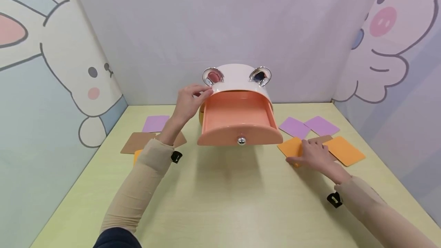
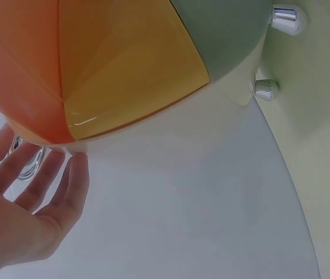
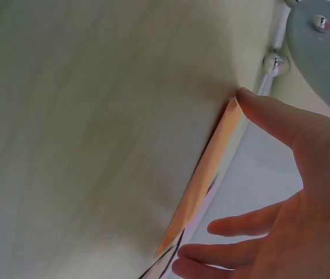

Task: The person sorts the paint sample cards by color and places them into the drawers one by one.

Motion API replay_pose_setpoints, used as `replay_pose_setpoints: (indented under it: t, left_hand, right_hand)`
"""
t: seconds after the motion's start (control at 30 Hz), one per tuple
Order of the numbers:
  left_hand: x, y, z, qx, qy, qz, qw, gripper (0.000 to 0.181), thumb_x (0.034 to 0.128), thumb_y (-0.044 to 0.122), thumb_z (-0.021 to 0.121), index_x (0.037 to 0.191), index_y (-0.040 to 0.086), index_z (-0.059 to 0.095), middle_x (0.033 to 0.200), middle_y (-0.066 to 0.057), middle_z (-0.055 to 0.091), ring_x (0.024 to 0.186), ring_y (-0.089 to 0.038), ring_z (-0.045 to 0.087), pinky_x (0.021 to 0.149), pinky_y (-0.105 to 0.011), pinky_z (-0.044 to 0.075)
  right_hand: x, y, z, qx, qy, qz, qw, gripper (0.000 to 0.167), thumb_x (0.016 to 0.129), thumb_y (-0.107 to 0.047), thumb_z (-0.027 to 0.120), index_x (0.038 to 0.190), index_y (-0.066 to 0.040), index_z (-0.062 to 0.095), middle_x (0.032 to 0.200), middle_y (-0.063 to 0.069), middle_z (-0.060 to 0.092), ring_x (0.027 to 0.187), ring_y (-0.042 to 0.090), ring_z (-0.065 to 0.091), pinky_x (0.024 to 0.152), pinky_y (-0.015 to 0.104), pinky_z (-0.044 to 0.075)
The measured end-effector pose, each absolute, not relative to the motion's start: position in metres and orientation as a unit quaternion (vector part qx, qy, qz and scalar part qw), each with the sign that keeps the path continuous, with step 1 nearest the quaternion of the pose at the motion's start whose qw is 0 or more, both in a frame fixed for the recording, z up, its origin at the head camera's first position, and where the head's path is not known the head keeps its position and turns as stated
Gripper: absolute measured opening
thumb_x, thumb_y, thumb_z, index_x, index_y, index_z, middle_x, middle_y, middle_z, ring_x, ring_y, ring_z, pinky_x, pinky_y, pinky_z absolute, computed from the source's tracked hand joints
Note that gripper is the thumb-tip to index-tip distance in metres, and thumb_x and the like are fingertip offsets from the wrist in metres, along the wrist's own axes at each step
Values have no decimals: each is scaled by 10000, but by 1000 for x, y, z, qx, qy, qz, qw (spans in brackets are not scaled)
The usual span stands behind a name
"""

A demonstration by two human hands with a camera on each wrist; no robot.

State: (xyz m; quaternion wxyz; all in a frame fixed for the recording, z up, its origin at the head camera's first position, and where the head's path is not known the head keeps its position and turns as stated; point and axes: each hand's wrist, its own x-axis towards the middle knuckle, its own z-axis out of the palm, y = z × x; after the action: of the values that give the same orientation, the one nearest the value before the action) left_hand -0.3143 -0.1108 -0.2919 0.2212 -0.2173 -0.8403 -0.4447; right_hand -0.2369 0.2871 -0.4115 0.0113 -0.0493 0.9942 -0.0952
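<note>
A white rounded drawer cabinet (image 1: 236, 75) with chrome ears stands at the table's far middle. Its peach top drawer (image 1: 237, 110) is pulled out, with nothing inside; a chrome knob (image 1: 241, 141) is on its front. My left hand (image 1: 190, 100) touches the cabinet's upper left rim beside one ear, and in the left wrist view its fingertips rest against the white shell (image 2: 147, 136). Low over the table at the right, my right hand (image 1: 314, 155) is spread above an orange card (image 1: 288, 147). In the right wrist view its thumb touches an orange card's edge (image 3: 211, 157).
Right of the cabinet lie purple cards (image 1: 322, 126), a brown card (image 1: 321, 139) and another orange card (image 1: 346, 150). At the left are a purple card (image 1: 155, 123), brown cards (image 1: 137, 143) and a partly hidden orange card (image 1: 136, 156). Printed walls (image 1: 227, 22) surround the table.
</note>
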Motion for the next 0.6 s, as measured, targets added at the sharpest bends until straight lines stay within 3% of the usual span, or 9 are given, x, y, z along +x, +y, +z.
replay_pose_setpoints:
  t: [0.07, 0.27, 0.47, 0.6]
  left_hand:
    - [-314, -111, -291, -218, -841, -444, 220, 265, 905, 259, 680, 1069, 62, 746, 1036, -118, 722, 872, -246, 622, 720, -290, 487]
    - [-312, -113, -290, -215, -843, -441, 218, 256, 905, 248, 682, 1065, 58, 746, 1022, -122, 723, 860, -250, 626, 703, -270, 482]
    - [-312, -111, -289, -218, -844, -438, 221, 264, 903, 246, 684, 1076, 56, 742, 1051, -124, 720, 882, -250, 626, 710, -267, 485]
    - [-313, -111, -289, -220, -843, -437, 222, 265, 903, 249, 685, 1073, 56, 744, 1045, -124, 723, 877, -248, 625, 703, -266, 484]
  right_hand:
    - [-237, 288, -413, -41, 995, -94, 15, 722, 721, -637, 722, 912, 20, 494, 731, 96, 450, 709, 274, 443, 637, 405, 296]
    - [-241, 291, -418, -41, 995, -93, -4, 668, 711, -621, 739, 838, -17, 485, 712, 87, 435, 689, 255, 427, 608, 391, 276]
    - [-242, 294, -417, -36, 994, -103, -9, 638, 707, -597, 753, 833, -22, 507, 710, 81, 452, 698, 258, 444, 633, 435, 295]
    - [-241, 297, -407, -42, 992, -120, -4, 642, 716, -561, 763, 896, 11, 535, 656, 35, 400, 620, 208, 430, 595, 397, 292]
